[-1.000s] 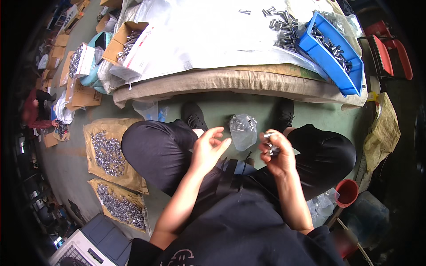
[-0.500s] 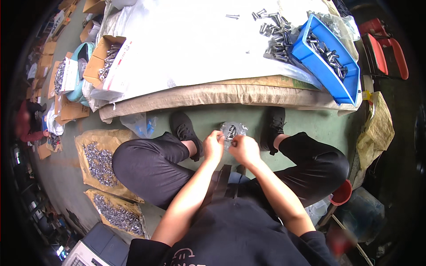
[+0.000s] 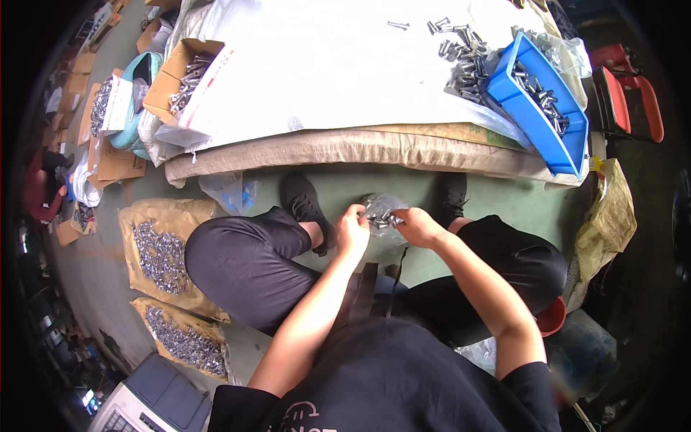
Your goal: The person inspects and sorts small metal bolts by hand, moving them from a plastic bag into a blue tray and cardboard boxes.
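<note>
Between my knees I hold a clear plastic bag with several shiny metal bolts in it. My left hand is closed on the bag's left edge, fingers curled. On the other side, my right hand pinches the bag's right edge. The two hands are apart, with the bag spread between them above the green floor. The fingertips are too small to show exactly how they grip the film.
Ahead stands a white-covered table with a loose bolt pile, a blue bin of bolts and a cardboard box. Bolt-filled sacks lie on the floor at left. A red stool stands far right; another person is far left.
My hands have moved apart, the right one rightward and slightly away from me. The bag is spread wider between them. The whole view has shifted slightly.
</note>
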{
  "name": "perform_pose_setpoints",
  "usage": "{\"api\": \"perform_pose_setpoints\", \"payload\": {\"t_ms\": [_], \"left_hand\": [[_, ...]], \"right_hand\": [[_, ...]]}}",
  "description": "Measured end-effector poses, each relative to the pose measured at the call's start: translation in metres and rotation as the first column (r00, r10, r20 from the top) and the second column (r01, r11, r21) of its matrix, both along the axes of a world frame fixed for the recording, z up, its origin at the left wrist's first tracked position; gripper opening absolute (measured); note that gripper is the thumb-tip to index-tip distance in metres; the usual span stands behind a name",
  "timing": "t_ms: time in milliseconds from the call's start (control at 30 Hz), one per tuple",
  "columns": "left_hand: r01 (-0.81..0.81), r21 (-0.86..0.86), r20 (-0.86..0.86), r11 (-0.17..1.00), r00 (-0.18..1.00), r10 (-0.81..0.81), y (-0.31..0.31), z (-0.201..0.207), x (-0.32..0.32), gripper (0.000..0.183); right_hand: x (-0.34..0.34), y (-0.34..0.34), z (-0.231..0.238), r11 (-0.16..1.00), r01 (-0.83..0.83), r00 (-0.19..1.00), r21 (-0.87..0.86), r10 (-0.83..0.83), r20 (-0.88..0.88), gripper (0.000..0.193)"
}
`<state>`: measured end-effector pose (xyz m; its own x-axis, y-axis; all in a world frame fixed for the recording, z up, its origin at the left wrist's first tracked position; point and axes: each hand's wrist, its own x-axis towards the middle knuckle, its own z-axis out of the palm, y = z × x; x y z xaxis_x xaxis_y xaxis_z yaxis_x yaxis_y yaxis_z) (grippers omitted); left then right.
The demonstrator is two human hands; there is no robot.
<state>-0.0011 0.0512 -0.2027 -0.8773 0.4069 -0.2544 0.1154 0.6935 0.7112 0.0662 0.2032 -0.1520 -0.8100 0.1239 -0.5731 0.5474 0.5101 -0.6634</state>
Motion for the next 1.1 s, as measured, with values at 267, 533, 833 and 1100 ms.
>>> {"api": "perform_pose_setpoints", "payload": {"t_ms": [267,533,833,1100], "left_hand": [[0.054,0.104,-0.025,0.993,0.998,-0.052,0.000,0.023,0.009,0.030],[0.498,0.433,-0.562,0.752,0.801,-0.206,0.138,0.191,-0.106,0.012],[0.772,-0.392,-0.301,0.499,0.405,-0.863,0.311,0.130,-0.172,0.076],[0.805,-0.293,-0.488,0.516,0.338,-0.805,0.323,0.110,-0.163,0.047]], "right_hand": [[0.011,0.038,0.085,0.994,-0.113,0.989,-0.008,0.111,-0.092,0.020],[-0.007,0.028,0.100,0.828,-0.388,0.870,0.405,0.474,-0.136,0.010],[0.003,0.074,0.127,0.844,-0.086,0.925,0.530,0.265,-0.272,0.013],[0.006,0.179,0.157,0.381,0.618,0.785,0.688,-0.252,-0.566,0.045]]}}
